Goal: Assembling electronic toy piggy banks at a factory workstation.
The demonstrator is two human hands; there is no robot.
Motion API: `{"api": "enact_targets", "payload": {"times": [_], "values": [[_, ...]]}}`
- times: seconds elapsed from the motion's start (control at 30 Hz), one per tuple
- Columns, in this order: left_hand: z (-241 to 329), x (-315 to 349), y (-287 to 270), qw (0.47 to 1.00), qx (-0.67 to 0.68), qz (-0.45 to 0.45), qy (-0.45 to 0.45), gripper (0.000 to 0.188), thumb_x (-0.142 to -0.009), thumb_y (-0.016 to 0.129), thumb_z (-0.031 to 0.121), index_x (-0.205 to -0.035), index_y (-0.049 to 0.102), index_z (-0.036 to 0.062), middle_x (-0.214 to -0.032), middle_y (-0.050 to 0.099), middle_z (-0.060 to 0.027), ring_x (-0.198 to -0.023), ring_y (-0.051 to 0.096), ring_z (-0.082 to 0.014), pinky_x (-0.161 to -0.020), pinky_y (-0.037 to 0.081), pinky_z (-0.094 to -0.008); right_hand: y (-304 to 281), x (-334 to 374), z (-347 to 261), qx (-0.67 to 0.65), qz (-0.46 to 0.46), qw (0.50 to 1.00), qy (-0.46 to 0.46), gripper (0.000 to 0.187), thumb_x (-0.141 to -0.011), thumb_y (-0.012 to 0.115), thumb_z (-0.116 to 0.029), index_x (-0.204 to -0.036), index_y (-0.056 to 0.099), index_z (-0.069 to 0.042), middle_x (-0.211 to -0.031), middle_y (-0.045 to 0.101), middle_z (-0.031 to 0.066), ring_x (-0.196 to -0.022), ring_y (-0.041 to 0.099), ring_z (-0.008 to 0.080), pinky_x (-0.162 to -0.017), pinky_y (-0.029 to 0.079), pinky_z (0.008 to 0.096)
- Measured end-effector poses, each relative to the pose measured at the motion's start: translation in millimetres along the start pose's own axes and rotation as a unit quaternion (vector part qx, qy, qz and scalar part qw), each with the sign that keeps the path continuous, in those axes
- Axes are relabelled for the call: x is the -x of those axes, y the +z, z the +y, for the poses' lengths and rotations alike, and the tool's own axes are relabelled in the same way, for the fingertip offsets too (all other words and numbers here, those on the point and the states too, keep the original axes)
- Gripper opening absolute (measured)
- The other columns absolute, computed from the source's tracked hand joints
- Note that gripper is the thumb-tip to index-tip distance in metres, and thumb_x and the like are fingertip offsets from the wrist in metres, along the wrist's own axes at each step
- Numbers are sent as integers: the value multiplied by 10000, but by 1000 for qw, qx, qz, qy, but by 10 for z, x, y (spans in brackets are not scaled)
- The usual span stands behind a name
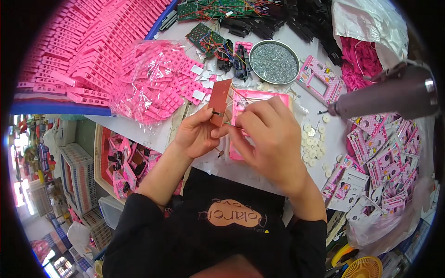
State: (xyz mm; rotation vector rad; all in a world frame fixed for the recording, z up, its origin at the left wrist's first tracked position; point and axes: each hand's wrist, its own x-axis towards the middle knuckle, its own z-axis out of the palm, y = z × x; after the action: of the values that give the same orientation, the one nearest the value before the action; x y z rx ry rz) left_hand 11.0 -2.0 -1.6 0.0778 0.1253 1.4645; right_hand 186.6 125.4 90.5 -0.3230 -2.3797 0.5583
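My left hand (197,134) grips a brown circuit board (219,101) by its lower end, thumb on its face beside a small black part. The board stands tilted up. My right hand (271,134) is closed, its thumb and fingertips pinched together beside the board where thin coloured wires (228,123) run. Its fingers partly hide what they hold. Beneath the right hand lies an open pink plastic case (237,153), largely covered by the hand. A small brownish piece (221,153) dangles on a wire below my left hand.
A grey electric screwdriver (384,92) hangs at the right. Beyond the case stands a round tin of screws (274,62). White plastic wheels (313,146), printed pink panels (384,153), bagged pink keypads (153,78), green circuit boards (204,39) and a bin of pink parts (98,153) surround the workspace.
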Motion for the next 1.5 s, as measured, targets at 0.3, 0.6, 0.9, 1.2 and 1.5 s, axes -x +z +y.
{"api": "enact_targets", "payload": {"times": [0.3, 0.6, 0.9, 1.2, 1.5], "values": [[-115, -83, 320, 961, -223, 149, 73, 506, -1000, 579, 258, -1439, 422, 63, -1239, 639, -187, -865, 635, -173, -656, 540, -319, -87, 308, -42, -242, -99, 937, 233, 124, -837, 762, -155, -884, 686, -69, -677, 622, 64, -554, 579, 179, -503, 439, 307], [-147, 55, 475, 928, -363, 87, -13, 433, -1014, 586, 235, -1365, 469, 10, -1120, 682, -143, -774, 631, -142, -616, 503, -263, -280, 292, 198, -281, -131, 940, 142, 291, -800, 821, -248, -918, 689, -17, -863, 611, 113, -757, 592, 251, -664, 466, 359], [-254, 131, 421, 904, -420, 82, 4, 378, -1034, 555, 172, -1361, 486, -4, -1104, 690, -125, -694, 634, -128, -609, 519, -283, -534, 580, 178, -273, -285, 904, 166, 232, -877, 751, -252, -921, 679, -35, -910, 645, 123, -823, 621, 295, -702, 470, 388], [-288, 197, 605, 664, -743, -76, 27, 187, -899, 646, -17, -1078, 665, 33, -913, 713, -112, -711, 694, -238, -653, 532, -333, -404, 516, 227, -293, -334, 895, 35, 832, -892, 551, -662, -1391, 574, 3, -1444, 483, 220, -1226, 477, 360, -1069, 349, 449], [-394, 349, 491, 718, -692, 68, 12, 166, -948, 631, 33, -1108, 667, 14, -906, 735, -97, -715, 697, -191, -660, 552, -311, -25, 633, 97, -498, -200, 809, 238, 440, -925, 655, -113, -1347, 615, 2, -1186, 620, 108, -1060, 603, 198, -889, 494, 317]]}}
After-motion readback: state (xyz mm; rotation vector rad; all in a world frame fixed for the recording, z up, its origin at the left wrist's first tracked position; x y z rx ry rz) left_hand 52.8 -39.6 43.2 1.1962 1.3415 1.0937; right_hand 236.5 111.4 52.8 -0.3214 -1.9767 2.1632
